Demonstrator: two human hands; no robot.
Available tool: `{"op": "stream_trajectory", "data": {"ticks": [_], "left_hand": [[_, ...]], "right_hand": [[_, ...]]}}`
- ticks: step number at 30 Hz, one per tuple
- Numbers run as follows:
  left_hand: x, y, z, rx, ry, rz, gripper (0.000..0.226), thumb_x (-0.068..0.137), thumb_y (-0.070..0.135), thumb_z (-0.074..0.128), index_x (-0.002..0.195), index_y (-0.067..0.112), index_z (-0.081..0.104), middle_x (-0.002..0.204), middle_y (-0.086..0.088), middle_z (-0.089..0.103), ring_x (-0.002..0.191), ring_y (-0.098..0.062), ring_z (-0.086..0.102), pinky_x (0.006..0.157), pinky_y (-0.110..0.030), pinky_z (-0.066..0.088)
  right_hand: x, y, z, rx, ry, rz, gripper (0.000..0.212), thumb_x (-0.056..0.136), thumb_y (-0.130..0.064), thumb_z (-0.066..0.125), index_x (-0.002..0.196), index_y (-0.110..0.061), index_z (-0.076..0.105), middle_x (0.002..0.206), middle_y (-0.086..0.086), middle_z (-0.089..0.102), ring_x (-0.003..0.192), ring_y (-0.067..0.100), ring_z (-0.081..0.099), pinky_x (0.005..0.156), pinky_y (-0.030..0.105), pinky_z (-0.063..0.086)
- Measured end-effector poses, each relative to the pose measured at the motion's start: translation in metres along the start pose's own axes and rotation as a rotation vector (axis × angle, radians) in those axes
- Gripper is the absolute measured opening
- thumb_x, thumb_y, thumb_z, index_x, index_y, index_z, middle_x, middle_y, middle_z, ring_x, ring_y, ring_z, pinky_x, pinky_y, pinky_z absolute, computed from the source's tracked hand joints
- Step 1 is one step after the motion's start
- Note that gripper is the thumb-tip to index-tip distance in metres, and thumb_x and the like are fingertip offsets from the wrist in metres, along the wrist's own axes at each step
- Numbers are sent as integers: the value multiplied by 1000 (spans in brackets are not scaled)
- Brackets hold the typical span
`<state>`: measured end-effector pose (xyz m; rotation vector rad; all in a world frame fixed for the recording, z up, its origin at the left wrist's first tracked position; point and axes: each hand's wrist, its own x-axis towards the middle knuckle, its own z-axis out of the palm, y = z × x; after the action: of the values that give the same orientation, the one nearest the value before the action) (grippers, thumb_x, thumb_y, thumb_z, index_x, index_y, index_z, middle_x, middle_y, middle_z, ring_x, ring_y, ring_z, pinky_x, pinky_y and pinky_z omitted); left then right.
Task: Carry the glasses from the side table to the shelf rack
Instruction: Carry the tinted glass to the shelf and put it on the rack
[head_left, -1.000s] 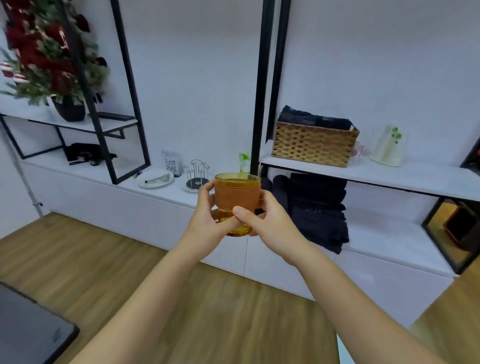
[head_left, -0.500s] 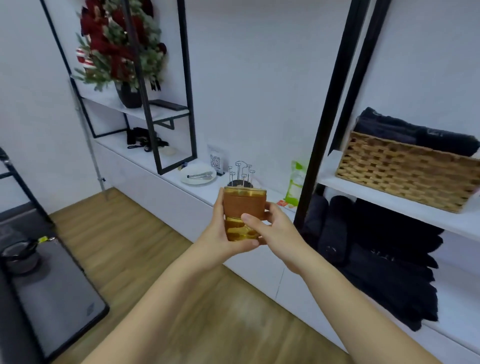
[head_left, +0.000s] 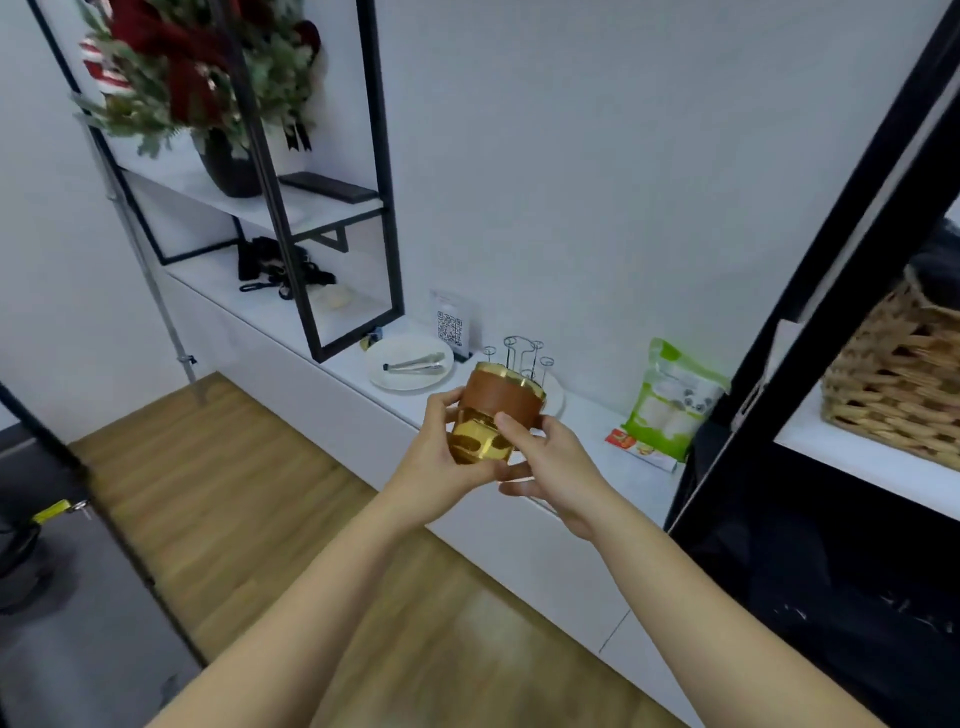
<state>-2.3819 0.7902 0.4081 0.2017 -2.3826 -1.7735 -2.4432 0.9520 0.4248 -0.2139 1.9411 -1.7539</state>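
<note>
Head view puts the amber glass right in front of you, held off the floor between both hands and just short of the white shelf ledge. Your left hand wraps the lower, clear yellow part with its fingers curled round the far side; your right hand pinches the same glass from the other side, thumb laid on the edge of the brown sleeve and the lower fingers loosely spread beneath. The glass is tilted, its long axis leaning so the gold rim points up and away from you toward the right, and that lean is what your next move turns on. Directly behind the rim, on the ledge, stands the wire glass holder on its round white base, so the likely landing place lies straight ahead and a little above your hands, neither hand clearly nearer. I judge you will need to bring the glass upright, or invert it if the prongs are meant to take it, before reaching forward. Left of the holder sits a white plate with tongs; a green packet leans to the right.
</note>
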Motion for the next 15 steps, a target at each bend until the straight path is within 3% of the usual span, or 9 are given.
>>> {"op": "stream_trajectory", "data": {"ticks": [2, 5, 7, 9, 11, 13, 15], "left_hand": [[26, -10, -7, 2, 15, -17, 94, 65, 36, 84, 142, 49, 33, 129, 14, 50, 99, -1, 69, 78, -22, 58], [69, -26, -12, 31, 36, -54, 94, 66, 35, 82, 148, 43, 35, 133, 4, 52, 108, -16, 67, 91, -36, 59], [99, -38, -14, 62, 50, -94, 83, 70, 37, 81, 142, 37, 39, 128, 6, 58, 103, -13, 68, 86, -30, 59], [124, -44, -15, 112, 70, -125, 71, 70, 42, 80, 129, 38, 41, 117, 11, 62, 95, -6, 67, 70, -15, 53], [159, -55, -18, 154, 81, -143, 65, 71, 44, 81, 122, 39, 42, 110, 15, 62, 92, -2, 65, 61, -9, 47], [195, -65, -21, 189, 96, -142, 63, 73, 43, 82, 124, 35, 46, 110, 14, 63, 92, -1, 65, 65, -11, 47], [230, -73, -23, 219, 94, -152, 64, 74, 38, 82, 129, 30, 51, 114, 9, 64, 96, -6, 65, 75, -22, 52]], "right_hand": [[28, -1, 2, -41, 5, 46, 52, 93, -56, 67, 129, -20, 58, 112, 6, 74, 85, 25, 79, 78, 40, 66], [71, -3, -2, -126, 11, 109, 56, 95, -63, 59, 126, -17, 64, 110, 6, 74, 89, 24, 76, 78, 40, 66], [104, -4, -7, -171, 13, 160, 60, 94, -68, 55, 124, -17, 65, 107, 5, 75, 91, 24, 76, 76, 39, 66], [131, -5, -10, -198, 15, 192, 66, 93, -72, 52, 125, -16, 64, 107, 7, 75, 91, 26, 76, 75, 40, 66], [170, -4, -15, -233, 6, 207, 71, 93, -75, 49, 129, -15, 62, 106, 8, 76, 91, 26, 76, 74, 39, 66], [209, -5, -20, -278, 2, 219, 75, 94, -75, 45, 129, -12, 62, 104, 9, 77, 90, 26, 76, 73, 39, 66], [245, -5, -24, -288, -13, 260, 76, 96, -74, 42, 127, -8, 64, 103, 11, 78, 91, 28, 76, 76, 42, 66]]}}
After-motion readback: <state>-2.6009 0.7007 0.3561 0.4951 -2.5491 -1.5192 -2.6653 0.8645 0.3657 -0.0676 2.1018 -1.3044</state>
